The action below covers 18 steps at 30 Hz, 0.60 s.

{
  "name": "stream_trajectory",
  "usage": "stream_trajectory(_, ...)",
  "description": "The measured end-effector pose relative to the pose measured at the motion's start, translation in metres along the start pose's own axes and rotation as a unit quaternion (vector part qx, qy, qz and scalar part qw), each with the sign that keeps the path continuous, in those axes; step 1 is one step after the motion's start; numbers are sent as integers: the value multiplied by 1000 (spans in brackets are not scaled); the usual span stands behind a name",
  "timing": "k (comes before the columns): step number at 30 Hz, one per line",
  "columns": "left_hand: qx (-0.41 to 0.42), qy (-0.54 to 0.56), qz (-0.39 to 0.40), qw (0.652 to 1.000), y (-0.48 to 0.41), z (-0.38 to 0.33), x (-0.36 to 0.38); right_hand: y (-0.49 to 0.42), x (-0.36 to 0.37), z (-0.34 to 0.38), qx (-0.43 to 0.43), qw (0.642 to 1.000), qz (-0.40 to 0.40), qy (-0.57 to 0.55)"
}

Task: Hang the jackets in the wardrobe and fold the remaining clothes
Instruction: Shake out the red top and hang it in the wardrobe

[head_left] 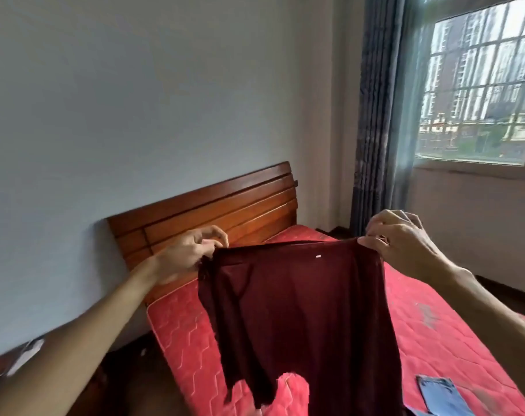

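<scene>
A dark maroon long-sleeved top (303, 313) hangs in the air over the bed, spread between both hands, with a small white tag near its upper edge. My left hand (189, 253) pinches the top's upper left corner. My right hand (402, 238) pinches the upper right corner at about the same height. The garment's lower part drapes down toward the red quilted mattress (435, 349). No wardrobe or jacket is in sight.
A wooden headboard (213, 211) stands against the pale wall. A light blue folded cloth (444, 397) lies on the mattress at the lower right. Dark curtains (375, 130) and a barred window (480, 79) are at the right. Dark floor runs along the bed's left side.
</scene>
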State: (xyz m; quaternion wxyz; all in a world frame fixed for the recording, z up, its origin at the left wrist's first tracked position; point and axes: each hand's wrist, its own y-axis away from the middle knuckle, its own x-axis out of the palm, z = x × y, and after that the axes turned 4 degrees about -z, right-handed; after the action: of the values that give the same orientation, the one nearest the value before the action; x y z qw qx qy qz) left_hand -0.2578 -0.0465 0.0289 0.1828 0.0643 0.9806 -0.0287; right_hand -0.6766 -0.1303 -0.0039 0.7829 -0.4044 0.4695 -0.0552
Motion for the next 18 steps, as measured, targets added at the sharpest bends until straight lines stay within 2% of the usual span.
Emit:
stream_trajectory(3,-42,-26,-71,996,48,4,-3,0,18,32,-35,997,-47,-42)
stream_trajectory(8,-122,-219,-166,954,119,17,-31,-2,38,104,-106,983,-108,-106)
stream_trajectory(11,-154,-275,-191,930,162,20,-40,-9,51,144,-138,975,-95,-144)
stream_trajectory(14,-128,-320,-221,912,215,28,-53,-17,65,183,-154,969,-71,-181)
stream_trajectory(18,-107,-316,-237,913,288,27,-76,-21,69,243,-188,950,-33,-249)
